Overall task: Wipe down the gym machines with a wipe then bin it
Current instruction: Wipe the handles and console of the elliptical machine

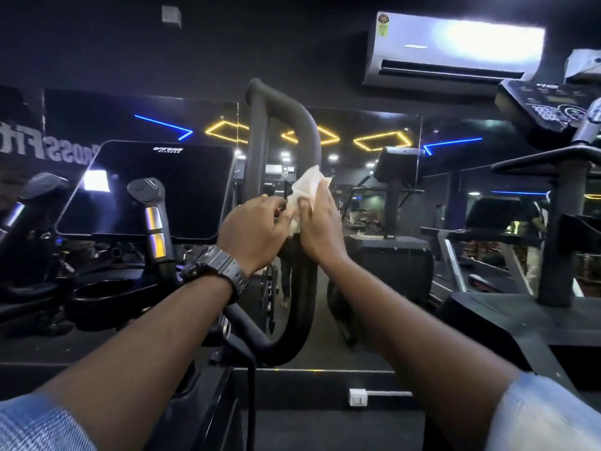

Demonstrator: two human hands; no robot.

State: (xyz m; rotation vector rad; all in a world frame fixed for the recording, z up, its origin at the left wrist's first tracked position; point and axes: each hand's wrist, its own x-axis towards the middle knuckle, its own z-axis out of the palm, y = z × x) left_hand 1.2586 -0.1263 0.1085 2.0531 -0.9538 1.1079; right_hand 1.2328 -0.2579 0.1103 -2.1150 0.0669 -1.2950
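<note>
Both hands met at the centre of the view, on the curved black handlebar [307, 151] of a gym machine that rose from six o'clock and looped over toward twelve. The right hand [320, 227] lay with its fingers fairly straight against the white wipe [305, 187], pressing it onto the bar from the three o'clock side. The left hand [257, 232], at nine o'clock of the wipe, had its fingertips curled and pinched the wipe's lower left edge, so the cloth sat bunched between the two hands and against the bar. A dark wristwatch [216, 266] circled the left wrist, and pale blue sleeves [39, 428] showed at the bottom corners.

At nine o'clock of the hands stood the machine's dark console screen [146, 190], tilted back, with a short grip post [153, 209] bearing silver bands in front of it and a round cup holder [104, 291] lower down toward eight o'clock. At one o'clock, high on the wall, hung a white air conditioner [455, 50]. Behind the bar a mirror [374, 131] reflected yellow and blue light strips. At three o'clock stood a treadmill [507, 304].
</note>
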